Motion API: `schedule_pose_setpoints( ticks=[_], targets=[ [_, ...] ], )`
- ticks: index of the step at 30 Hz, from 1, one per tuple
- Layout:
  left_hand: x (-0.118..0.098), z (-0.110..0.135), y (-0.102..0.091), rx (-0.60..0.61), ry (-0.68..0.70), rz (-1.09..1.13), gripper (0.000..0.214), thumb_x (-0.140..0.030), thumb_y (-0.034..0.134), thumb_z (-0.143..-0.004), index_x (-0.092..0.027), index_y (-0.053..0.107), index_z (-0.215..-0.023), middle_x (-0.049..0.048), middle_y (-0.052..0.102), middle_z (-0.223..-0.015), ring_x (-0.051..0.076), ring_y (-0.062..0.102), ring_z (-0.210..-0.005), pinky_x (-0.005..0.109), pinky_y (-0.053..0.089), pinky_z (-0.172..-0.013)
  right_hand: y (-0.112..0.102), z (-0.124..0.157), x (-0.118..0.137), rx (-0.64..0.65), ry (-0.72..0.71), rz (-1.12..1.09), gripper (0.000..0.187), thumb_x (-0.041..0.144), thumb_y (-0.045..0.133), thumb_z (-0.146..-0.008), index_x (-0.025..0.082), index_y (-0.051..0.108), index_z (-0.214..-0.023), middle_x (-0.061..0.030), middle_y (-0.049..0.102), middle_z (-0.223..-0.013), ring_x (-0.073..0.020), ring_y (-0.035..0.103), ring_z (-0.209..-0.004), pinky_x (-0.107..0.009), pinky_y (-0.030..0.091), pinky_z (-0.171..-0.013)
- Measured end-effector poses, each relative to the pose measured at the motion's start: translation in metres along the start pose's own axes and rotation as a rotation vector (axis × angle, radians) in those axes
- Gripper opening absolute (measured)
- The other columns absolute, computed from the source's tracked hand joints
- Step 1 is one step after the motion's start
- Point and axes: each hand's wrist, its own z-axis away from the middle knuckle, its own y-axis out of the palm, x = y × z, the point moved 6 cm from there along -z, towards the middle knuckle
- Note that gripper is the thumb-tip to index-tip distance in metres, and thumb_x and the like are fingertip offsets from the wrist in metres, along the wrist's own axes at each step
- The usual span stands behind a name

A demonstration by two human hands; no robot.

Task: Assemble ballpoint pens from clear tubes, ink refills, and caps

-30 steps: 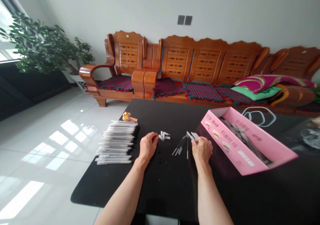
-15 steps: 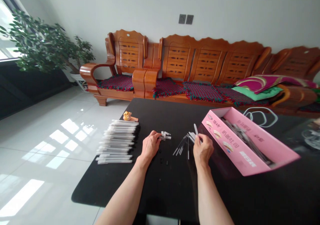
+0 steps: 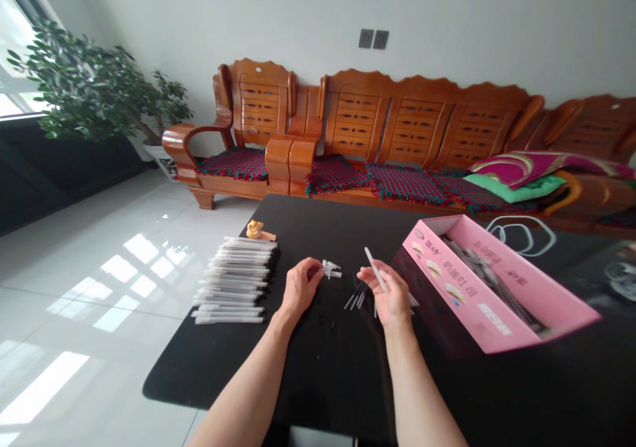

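A whitish pen barrel [image 3: 375, 269] is held in my right hand [image 3: 390, 291], tilted, its upper end leaning left. Beneath and behind that hand lie thin dark pen refills [image 3: 356, 296] and more pale barrels, partly covered by it. My left hand [image 3: 302, 285] is closed in a pinch at the left edge of a small pile of white plastic pen parts [image 3: 332, 268]; what its fingertips hold is hidden. Left of it, several finished-looking pens [image 3: 238, 275] with clear-white barrels and dark ends lie side by side in a column.
A pink open carton [image 3: 447, 281] with dark sticks inside stands on the black table [image 3: 318, 381] at right. Behind the pens sits a small yellow figurine [image 3: 255, 230]. Tiny black bits [image 3: 322, 318] lie between my arms. A white cord loop [image 3: 527, 235] rests behind the carton.
My right hand has turned palm upward and moved slightly left with the barrel, which now sits lower and further left. My left hand stays beside the white parts, its fingertips shifted slightly.
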Motion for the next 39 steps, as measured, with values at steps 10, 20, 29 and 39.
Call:
schedule_pose_setpoints(
  ticks=[10,20,29,39],
  targets=[
    [0.002,0.003,0.010,0.093,-0.043,0.256,0.020,-0.030,0.062,-0.084,-0.017,0.071,-0.097,-0.0003,0.066,-0.068,0.010,0.054,-0.054,0.020,0.044,-0.053,0.005,0.003,-0.001,0.080,0.076,-0.106,0.024,0.035,0.070,-0.082,0.015,0.073,-0.096,-0.0044,0.075,-0.066,-0.0162,0.069,-0.054,-0.030,0.062,-0.059],
    [-0.003,0.004,0.012,0.147,-0.026,0.293,0.018,-0.028,0.063,-0.084,-0.018,0.071,-0.097,0.0001,0.066,-0.071,0.010,0.055,-0.058,0.019,0.044,-0.055,0.010,0.005,-0.012,0.115,0.122,0.044,0.021,0.031,0.076,-0.078,0.014,0.073,-0.091,-0.0065,0.076,-0.072,-0.0177,0.072,-0.061,-0.029,0.062,-0.063],
    [-0.005,0.004,0.011,0.147,-0.025,0.279,0.018,-0.028,0.062,-0.085,-0.018,0.072,-0.097,-0.0004,0.065,-0.069,0.010,0.055,-0.057,0.020,0.044,-0.056,0.008,0.004,-0.014,0.093,0.125,0.041,0.024,0.033,0.077,-0.076,0.014,0.073,-0.090,-0.0069,0.076,-0.071,-0.0178,0.072,-0.060,-0.029,0.063,-0.062],
    [-0.003,0.002,0.006,0.095,-0.006,0.197,0.019,-0.029,0.061,-0.085,-0.018,0.072,-0.095,0.0007,0.067,-0.074,0.011,0.056,-0.059,0.021,0.044,-0.058,0.004,0.003,-0.014,0.079,0.121,0.011,0.023,0.033,0.076,-0.078,0.013,0.074,-0.089,-0.0070,0.076,-0.071,-0.0172,0.072,-0.060,-0.028,0.062,-0.063]
  ],
)
